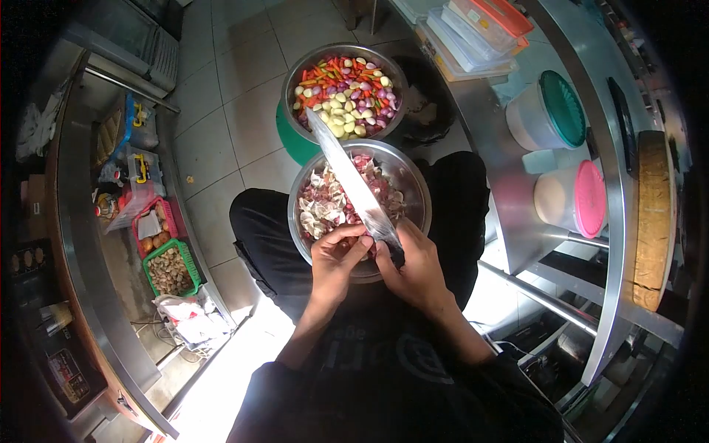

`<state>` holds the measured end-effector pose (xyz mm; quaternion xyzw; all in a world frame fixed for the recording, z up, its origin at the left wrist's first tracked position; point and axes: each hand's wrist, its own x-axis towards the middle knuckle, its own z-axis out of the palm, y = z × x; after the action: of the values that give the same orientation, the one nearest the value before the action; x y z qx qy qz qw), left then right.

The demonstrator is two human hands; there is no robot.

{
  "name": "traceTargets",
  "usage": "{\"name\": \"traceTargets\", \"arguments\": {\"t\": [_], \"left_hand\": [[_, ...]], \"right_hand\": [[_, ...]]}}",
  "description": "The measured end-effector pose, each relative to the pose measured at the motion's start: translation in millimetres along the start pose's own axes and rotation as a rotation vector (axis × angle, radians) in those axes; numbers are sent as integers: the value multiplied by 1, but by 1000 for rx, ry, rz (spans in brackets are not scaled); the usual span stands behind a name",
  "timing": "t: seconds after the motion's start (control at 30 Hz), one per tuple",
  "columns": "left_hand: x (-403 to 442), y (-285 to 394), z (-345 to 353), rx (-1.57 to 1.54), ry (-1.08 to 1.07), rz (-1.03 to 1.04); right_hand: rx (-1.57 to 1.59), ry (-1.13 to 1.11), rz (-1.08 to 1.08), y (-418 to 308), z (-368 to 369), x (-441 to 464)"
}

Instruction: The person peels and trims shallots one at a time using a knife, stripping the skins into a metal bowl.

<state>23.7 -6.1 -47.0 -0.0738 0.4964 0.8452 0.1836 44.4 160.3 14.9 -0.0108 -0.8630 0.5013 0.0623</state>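
Observation:
A large knife (347,173) is gripped in my right hand (415,267), its broad blade slanting up and left over a steel bowl (422,193). My left hand (338,260) is closed in a pinch beside the blade's lower end, on a small reddish shallot mostly hidden by the fingers. Below the blade, white garlic skins and reddish shallot peels (321,199) fill the bowl, which sits between my knees. Just beyond it, a second steel bowl (289,90) holds peeled garlic, shallots and red and orange chillies. The knife tip reaches over its near edge.
Under the farther bowl shows a green rounded support (294,144). On the left shelf are a green basket (193,269) of small brownish pieces and a red basket (172,214). Lidded tubs (550,199) and stacked plastic boxes (473,37) stand on the right steel shelf.

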Motion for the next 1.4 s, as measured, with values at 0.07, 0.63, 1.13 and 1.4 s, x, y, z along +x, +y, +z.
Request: {"name": "traceTargets", "arguments": {"t": [0.07,0.63,1.13,1.4], "left_hand": [[0,3,2,23,19,-12],[2,6,2,-88,-74,-170],[91,89,13,192,-68,-35],[102,87,8,116,-207,-261]], "right_hand": [[5,-6,15,3,2,-2],[18,93,47,6,4,-4],[130,152,247,12,-9,-6],[64,137,219,30,-12,-14]]}}
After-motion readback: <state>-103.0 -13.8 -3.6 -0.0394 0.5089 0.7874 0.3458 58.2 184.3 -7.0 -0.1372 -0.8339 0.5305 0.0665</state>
